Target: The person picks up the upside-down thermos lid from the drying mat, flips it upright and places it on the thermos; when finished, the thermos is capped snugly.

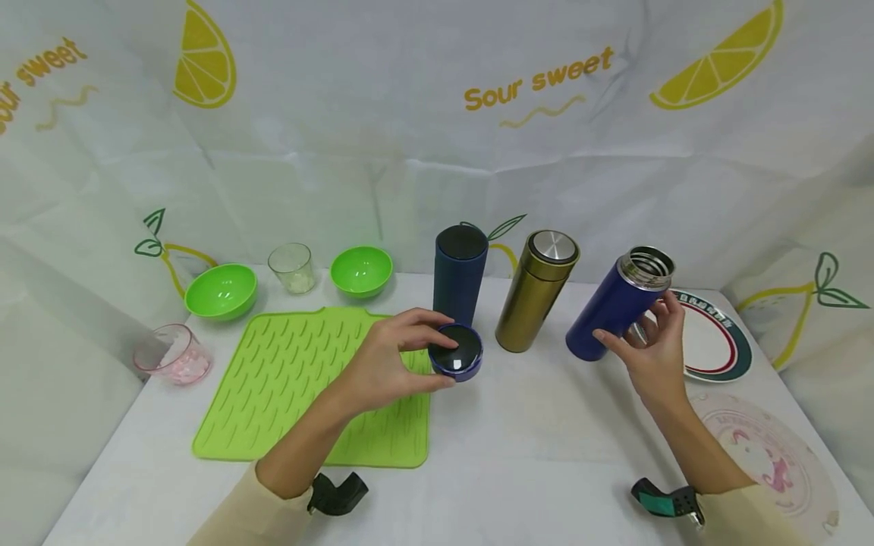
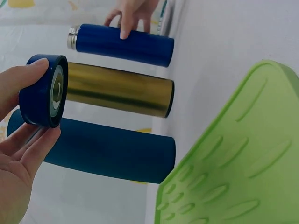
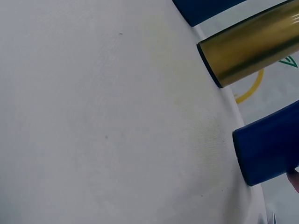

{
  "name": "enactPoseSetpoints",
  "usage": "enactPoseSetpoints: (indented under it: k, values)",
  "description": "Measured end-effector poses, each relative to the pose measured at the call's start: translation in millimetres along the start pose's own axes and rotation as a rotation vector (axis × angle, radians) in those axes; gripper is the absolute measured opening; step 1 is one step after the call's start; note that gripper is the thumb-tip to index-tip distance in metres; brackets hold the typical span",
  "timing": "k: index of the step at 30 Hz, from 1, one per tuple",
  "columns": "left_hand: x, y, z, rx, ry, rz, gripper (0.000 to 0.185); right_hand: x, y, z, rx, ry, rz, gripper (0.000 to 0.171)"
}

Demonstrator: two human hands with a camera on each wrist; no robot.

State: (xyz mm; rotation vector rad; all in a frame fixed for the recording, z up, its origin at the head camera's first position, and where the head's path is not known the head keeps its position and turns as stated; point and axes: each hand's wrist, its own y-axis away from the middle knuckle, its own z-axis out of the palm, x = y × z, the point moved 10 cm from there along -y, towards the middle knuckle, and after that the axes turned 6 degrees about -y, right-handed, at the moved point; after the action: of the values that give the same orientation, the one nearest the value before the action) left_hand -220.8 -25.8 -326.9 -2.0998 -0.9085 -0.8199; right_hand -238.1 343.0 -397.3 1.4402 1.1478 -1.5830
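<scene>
My left hand (image 1: 392, 356) pinches a blue bottle lid (image 1: 456, 353) between thumb and fingers, raised in front of the dark teal thermos. In the left wrist view the underside of the lid (image 2: 44, 91) partly shows. On the right, my right hand (image 1: 652, 345) grips a blue thermos (image 1: 608, 311) whose bare steel mouth is uncovered; it stands on the table. Between the two hands stands a gold thermos (image 1: 536, 296) with a steel-topped lid. The dark teal thermos (image 1: 459, 277) stands left of it with its top on. Only a fingertip of the right hand shows in the right wrist view.
A green mat (image 1: 293, 379) lies at the left. Behind and beside it are two green bowls (image 1: 221, 292), a clear glass (image 1: 292, 269) and a pink-tinted glass (image 1: 177, 356). A rimmed plate (image 1: 734, 341) and a round pink-patterned mat (image 1: 771, 455) lie at the right.
</scene>
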Motion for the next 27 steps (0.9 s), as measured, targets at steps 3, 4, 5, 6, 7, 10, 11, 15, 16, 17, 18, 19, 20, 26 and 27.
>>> enactPoseSetpoints:
  k: [3, 4, 5, 6, 7, 10, 11, 15, 16, 17, 18, 19, 20, 26, 27]
  values:
    - [0.6, -0.4, -0.2, 0.000, -0.005, 0.001, 0.034, 4, 0, 1, -0.003, 0.030, 0.001, 0.105]
    - [0.1, -0.5, 0.1, -0.001, -0.005, -0.003, 0.034, 5, 0, 1, -0.004, 0.034, 0.000, 0.104]
    - [-0.4, -0.5, 0.3, -0.002, -0.005, -0.007, 0.034, 5, -1, 1, -0.003, 0.040, -0.002, 0.103]
    - [-0.8, -0.3, 0.7, -0.003, -0.005, -0.007, 0.034, 5, -1, 0, -0.002, 0.045, -0.003, 0.102]
    - [-1.4, -0.3, 1.3, -0.004, -0.003, -0.010, 0.034, 5, -1, 0, -0.004, 0.048, -0.009, 0.102]
    - [-3.3, 0.1, 2.4, -0.008, -0.001, -0.013, 0.034, 3, -1, 1, -0.015, 0.072, -0.035, 0.102]
    - [-3.8, 0.3, 2.7, -0.009, -0.001, -0.013, 0.034, 1, 0, 1, -0.020, 0.085, -0.048, 0.102]
    - [-5.0, 0.5, 3.3, -0.012, 0.004, -0.008, 0.034, -5, 3, 1, -0.048, 0.142, -0.093, 0.102]
    - [-4.9, 0.4, 3.0, -0.012, 0.006, -0.004, 0.034, -6, 4, 1, -0.057, 0.149, -0.100, 0.102]
    - [-4.5, 0.2, 2.5, -0.012, 0.008, 0.002, 0.034, -7, 5, 1, -0.067, 0.154, -0.107, 0.101]
    - [-4.3, 0.0, 1.9, -0.011, 0.009, 0.006, 0.034, -8, 6, 0, -0.081, 0.155, -0.114, 0.101]
    - [-3.9, -0.4, 1.4, -0.011, 0.008, 0.009, 0.034, -9, 7, 0, -0.097, 0.153, -0.122, 0.101]
    - [-3.8, -0.9, 1.0, -0.011, 0.008, 0.010, 0.034, -9, 8, 0, -0.113, 0.147, -0.128, 0.101]
    - [-0.8, -5.5, -2.4, -0.020, -0.003, 0.008, 0.035, -15, 18, 8, -0.228, 0.181, -0.140, 0.100]
    - [0.0, -6.4, -3.4, -0.019, -0.008, 0.007, 0.035, -16, 20, 10, -0.248, 0.218, -0.139, 0.100]
